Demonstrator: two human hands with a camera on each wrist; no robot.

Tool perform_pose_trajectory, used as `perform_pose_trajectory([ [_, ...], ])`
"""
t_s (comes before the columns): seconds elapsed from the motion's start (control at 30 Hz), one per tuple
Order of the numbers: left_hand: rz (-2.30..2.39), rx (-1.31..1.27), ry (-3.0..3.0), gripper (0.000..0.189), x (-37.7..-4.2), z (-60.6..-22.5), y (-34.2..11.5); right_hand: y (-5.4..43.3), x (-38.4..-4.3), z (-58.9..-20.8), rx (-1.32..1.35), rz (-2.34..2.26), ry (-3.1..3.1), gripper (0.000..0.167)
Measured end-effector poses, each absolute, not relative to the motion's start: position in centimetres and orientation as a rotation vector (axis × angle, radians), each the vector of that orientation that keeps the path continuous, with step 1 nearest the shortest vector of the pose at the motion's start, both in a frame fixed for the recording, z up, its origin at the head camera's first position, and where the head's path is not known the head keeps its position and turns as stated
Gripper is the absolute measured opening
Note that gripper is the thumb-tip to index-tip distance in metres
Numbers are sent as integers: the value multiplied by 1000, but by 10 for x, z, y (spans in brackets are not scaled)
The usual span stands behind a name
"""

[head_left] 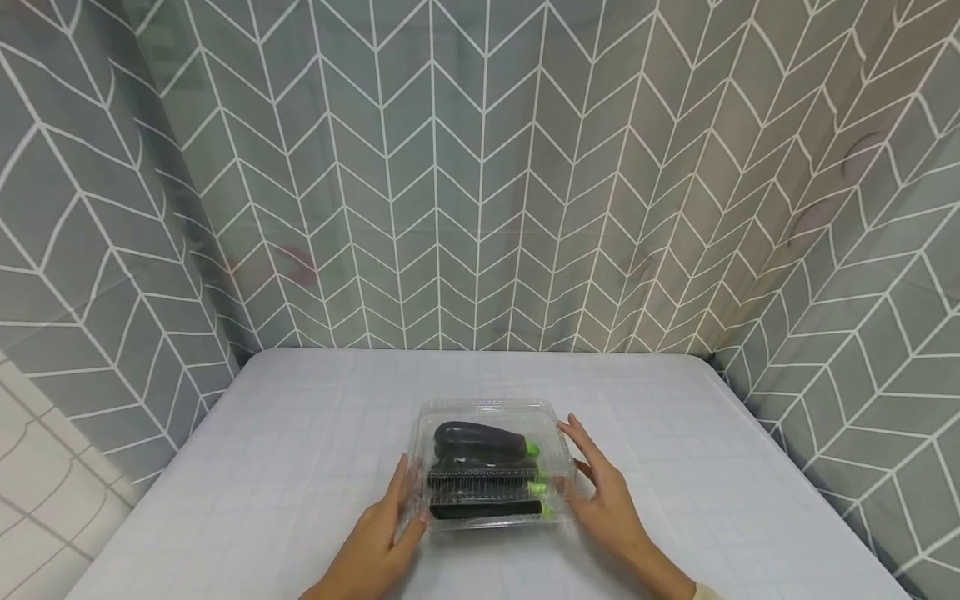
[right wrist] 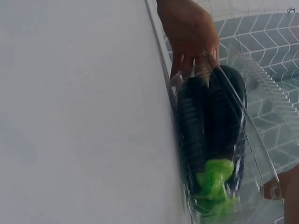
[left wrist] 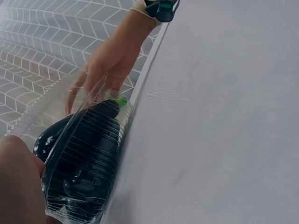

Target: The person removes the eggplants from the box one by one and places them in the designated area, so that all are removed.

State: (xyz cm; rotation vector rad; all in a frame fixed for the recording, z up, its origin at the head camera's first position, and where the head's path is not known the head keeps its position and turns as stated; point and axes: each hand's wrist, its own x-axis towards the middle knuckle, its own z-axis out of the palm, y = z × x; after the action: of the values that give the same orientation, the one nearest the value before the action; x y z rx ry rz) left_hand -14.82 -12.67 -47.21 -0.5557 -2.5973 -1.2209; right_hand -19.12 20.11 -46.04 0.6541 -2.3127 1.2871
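A clear plastic clamshell box (head_left: 487,406) stands on the white table, with several dark eggplants (head_left: 480,437) lying crosswise inside it. Their green stems (right wrist: 217,179) point toward the right hand. At the box's left side my left hand (head_left: 371,537) holds the edge, thumb at the front corner and fingers along the side. My right hand (head_left: 611,500) holds the opposite side, its index finger reaching the far right corner and its thumb nearer the front. Whether the lid is fully pressed down cannot be told. In the left wrist view the eggplants (left wrist: 88,154) show through the ribbed wall.
A white cloth covers the table (head_left: 300,433) around the box. Grey curtains (head_left: 465,183) with a white chevron pattern hang behind and on both sides. Pale tiles (head_left: 45,475) show at the lower left. A dark band (left wrist: 161,9) sits on the right wrist.
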Motion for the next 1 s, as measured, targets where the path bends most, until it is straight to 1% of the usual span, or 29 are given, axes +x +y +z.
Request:
perform_pose_trajectory([
  [0.13,-1217,-536,-2617,70,-149,-472,-128,201,-199,-454,678,1272,-2274,64],
  [0.23,-1213,-522,-2628,70,-150,-472,-128,201,-204,-450,681,1243,-2241,54],
  [0.3,-1206,-532,-2619,69,-150,-473,-127,201,-206,-449,683,1217,-2218,51],
  [0.63,-1187,-533,-2566,66,-147,-473,-127,202,-218,-447,693,1112,-2144,51],
  [0.83,-1173,-538,-2493,61,-148,-476,-128,202,-222,-442,664,1111,-2140,61],
  [0.9,-1197,-533,-2483,59,-148,-476,-127,202,-224,-441,660,1101,-2139,58],
  [1.0,-1285,-502,-2493,50,-148,-474,-127,201,-226,-439,664,1071,-2120,51],
])
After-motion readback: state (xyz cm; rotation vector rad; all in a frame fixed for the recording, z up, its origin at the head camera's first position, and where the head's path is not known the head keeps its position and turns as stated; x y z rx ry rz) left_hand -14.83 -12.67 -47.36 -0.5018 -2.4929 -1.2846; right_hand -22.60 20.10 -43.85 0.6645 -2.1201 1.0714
